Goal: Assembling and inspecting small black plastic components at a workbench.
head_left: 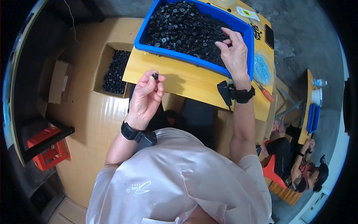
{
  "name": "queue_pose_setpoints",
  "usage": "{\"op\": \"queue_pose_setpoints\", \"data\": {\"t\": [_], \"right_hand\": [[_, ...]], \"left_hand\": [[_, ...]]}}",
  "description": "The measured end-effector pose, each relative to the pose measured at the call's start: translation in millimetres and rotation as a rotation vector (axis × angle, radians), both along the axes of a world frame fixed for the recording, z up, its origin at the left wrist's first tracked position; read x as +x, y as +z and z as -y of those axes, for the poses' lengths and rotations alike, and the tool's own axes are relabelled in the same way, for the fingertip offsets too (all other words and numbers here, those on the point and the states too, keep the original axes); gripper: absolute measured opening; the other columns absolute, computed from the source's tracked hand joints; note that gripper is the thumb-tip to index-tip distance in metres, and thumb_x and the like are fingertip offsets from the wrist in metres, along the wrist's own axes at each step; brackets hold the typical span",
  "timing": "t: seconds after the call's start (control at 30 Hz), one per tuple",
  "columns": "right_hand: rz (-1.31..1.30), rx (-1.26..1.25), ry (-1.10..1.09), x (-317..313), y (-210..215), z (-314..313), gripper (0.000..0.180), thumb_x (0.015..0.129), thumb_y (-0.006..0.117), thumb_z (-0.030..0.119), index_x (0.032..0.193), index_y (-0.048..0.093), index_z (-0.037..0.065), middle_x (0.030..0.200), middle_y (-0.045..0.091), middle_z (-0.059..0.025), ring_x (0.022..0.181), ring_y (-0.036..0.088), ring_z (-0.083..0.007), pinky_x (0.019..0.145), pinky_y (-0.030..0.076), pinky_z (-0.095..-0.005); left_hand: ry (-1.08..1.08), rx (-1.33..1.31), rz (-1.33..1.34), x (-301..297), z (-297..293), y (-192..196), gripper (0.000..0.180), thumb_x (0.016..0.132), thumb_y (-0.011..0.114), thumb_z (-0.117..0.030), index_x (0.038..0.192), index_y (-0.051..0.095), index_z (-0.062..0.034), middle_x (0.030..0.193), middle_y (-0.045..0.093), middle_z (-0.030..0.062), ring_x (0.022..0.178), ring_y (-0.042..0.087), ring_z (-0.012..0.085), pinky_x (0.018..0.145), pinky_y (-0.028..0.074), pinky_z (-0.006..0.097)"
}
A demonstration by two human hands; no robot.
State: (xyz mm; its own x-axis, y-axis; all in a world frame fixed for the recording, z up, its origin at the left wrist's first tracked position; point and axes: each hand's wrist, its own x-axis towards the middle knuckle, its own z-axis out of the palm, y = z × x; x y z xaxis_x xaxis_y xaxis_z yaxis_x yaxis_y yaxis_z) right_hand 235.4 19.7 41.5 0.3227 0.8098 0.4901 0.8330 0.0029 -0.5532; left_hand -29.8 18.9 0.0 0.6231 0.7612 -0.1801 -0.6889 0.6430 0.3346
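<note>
My left hand (143, 99) is raised just off the near left edge of the yellow table (149, 71). Its thumb and fingertips pinch a small black plastic part (155, 75), with a tiny light-coloured bit showing at its top. My right hand (235, 54) hovers over the right side of a blue bin (194, 61), thumb and index finger apart, with nothing visible between them. Loose small black parts (179, 30), many of them round with a central hole, fill that bin.
A cardboard box (99, 80) of black parts stands left of the table. On the table's right lie a tray of silvery screws (263, 69), a red-handled screwdriver (267, 94) and a black phone (269, 37). Another person (298, 170) sits at the far right; a red stool (52, 151) stands left.
</note>
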Motion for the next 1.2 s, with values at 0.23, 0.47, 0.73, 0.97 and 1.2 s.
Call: {"op": "queue_pose_setpoints", "data": {"t": [0.23, 0.47, 0.73, 0.97, 1.2], "right_hand": [[0.092, -0.177, 0.364, -23.7, -4.7, -29.3, 0.022, 0.071, 0.059, 0.004, 0.093, 0.06, 0.001, 0.08, 0.059, -0.0133, 0.072, 0.059, -0.0265, 0.064, 0.047, -0.0316], [0.167, -0.332, 0.295, -26.4, -6.3, -40.8, 0.009, 0.069, 0.06, 0.002, 0.077, 0.057, 0.0, 0.073, 0.058, -0.0144, 0.07, 0.058, -0.0328, 0.062, 0.046, -0.0404], [0.082, -0.184, 0.33, -36.0, 3.1, -51.1, 0.018, 0.07, 0.06, 0.001, 0.087, 0.059, 0.0, 0.077, 0.058, -0.0126, 0.072, 0.059, -0.0262, 0.065, 0.047, -0.0324], [0.245, -0.186, 0.323, -42.1, 1.4, -72.5, 0.013, 0.069, 0.06, 0.0, 0.082, 0.059, 0.002, 0.082, 0.054, -0.0134, 0.074, 0.057, -0.0318, 0.065, 0.046, -0.0381], [0.007, -0.191, 0.357, -35.6, 4.8, -67.7, 0.016, 0.07, 0.059, -0.003, 0.085, 0.057, 0.001, 0.077, 0.055, -0.0104, 0.07, 0.057, -0.0238, 0.065, 0.046, -0.0313]], "left_hand": [[0.008, -0.09, -0.036, -5.3, 0.4, -11.2, 0.015, 0.087, 0.052, -0.009, 0.1, 0.054, -0.0037, 0.089, 0.061, 0.0116, 0.07, 0.058, 0.014, 0.064, 0.049, 0.023], [0.03, -0.112, -0.029, -10.1, -5.8, -11.2, 0.015, 0.086, 0.053, -0.009, 0.1, 0.054, -0.0032, 0.089, 0.061, 0.0116, 0.069, 0.058, 0.0139, 0.065, 0.049, 0.023], [0.028, -0.119, -0.034, -10.0, -2.1, -14.5, 0.015, 0.086, 0.054, -0.009, 0.1, 0.054, -0.0041, 0.088, 0.061, 0.0111, 0.067, 0.058, 0.015, 0.062, 0.049, 0.023], [0.018, -0.108, 0.048, -13.1, -3.1, -18.2, 0.018, 0.085, 0.053, -0.007, 0.102, 0.051, -0.0017, 0.09, 0.059, 0.0126, 0.076, 0.06, 0.0162, 0.07, 0.052, 0.023], [0.017, -0.11, 0.059, -13.3, -2.0, -20.2, 0.018, 0.085, 0.053, -0.007, 0.102, 0.051, -0.0013, 0.09, 0.059, 0.0125, 0.077, 0.06, 0.0159, 0.072, 0.052, 0.023]]}}
